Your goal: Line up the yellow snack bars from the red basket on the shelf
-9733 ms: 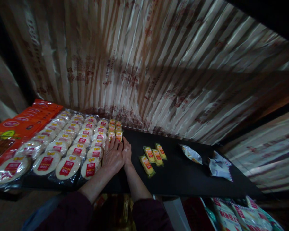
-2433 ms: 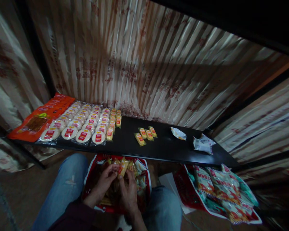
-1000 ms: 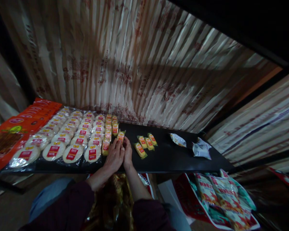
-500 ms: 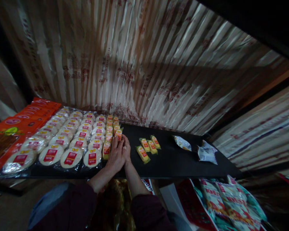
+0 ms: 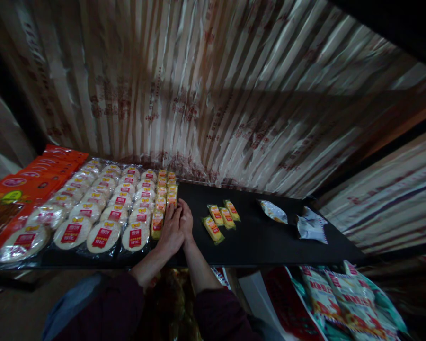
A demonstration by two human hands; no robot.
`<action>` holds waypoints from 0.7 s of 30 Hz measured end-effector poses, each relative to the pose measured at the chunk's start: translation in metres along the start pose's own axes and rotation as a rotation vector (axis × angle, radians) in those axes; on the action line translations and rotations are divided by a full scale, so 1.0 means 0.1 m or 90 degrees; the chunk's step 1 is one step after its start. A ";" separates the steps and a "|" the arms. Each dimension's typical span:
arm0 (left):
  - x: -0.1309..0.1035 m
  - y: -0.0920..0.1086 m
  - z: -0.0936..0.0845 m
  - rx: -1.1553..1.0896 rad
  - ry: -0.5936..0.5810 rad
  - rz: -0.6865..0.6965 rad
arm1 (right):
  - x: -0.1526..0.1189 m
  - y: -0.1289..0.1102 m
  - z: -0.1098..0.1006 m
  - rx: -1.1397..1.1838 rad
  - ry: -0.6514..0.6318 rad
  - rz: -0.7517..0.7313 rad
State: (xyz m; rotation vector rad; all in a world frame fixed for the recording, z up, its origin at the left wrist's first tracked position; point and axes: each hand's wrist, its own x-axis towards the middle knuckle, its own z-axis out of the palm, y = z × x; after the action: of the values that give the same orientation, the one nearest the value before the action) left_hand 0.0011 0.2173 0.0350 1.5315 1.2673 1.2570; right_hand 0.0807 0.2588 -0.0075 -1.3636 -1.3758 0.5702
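My left hand (image 5: 171,230) and my right hand (image 5: 186,221) are pressed together at the near end of a column of small yellow snack packets. Their fingertips close around the lower end of the nearest yellow snack packet (image 5: 171,198), whose far part still shows. Beside it on the left runs another column of yellow packets, with a near packet (image 5: 157,224) lying by my left wrist. Further left, round rice crackers (image 5: 135,236) in clear wrap lie in overlapping columns. To the right, several loose yellow packets (image 5: 213,229) lie in a small group.
A black shelf (image 5: 248,246) carries everything. Orange pouches (image 5: 35,180) overlap at its left end. Two white crumpled packets (image 5: 273,211) lie toward the right. Below stands an open carton (image 5: 291,303) beside white-and-red snack bags (image 5: 351,298). Wrinkled printed sheeting (image 5: 184,94) hangs behind.
The packet at my fingertips has shifted slightly left and straightened into line with its column. My hands stay together in nearly the same place. The view has turned slightly.
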 end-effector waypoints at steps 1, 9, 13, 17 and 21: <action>0.00 -0.01 0.00 0.010 0.006 0.001 | 0.00 -0.01 -0.01 -0.011 -0.005 -0.001; -0.02 0.00 0.00 0.142 0.007 0.005 | 0.02 -0.02 -0.07 -0.098 -0.007 -0.018; -0.03 0.05 -0.01 0.182 -0.017 -0.010 | 0.08 0.04 -0.06 -0.054 0.003 -0.010; -0.01 0.05 -0.01 0.197 -0.030 -0.009 | 0.13 0.04 -0.04 0.004 -0.045 -0.014; 0.01 0.03 -0.01 0.192 -0.039 0.007 | 0.14 0.01 -0.03 0.050 -0.089 -0.038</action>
State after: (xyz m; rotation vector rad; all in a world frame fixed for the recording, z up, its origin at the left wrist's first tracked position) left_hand 0.0004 0.2180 0.0385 1.7755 1.4596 1.0518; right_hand 0.0867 0.2707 -0.0032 -1.2348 -1.4845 0.6836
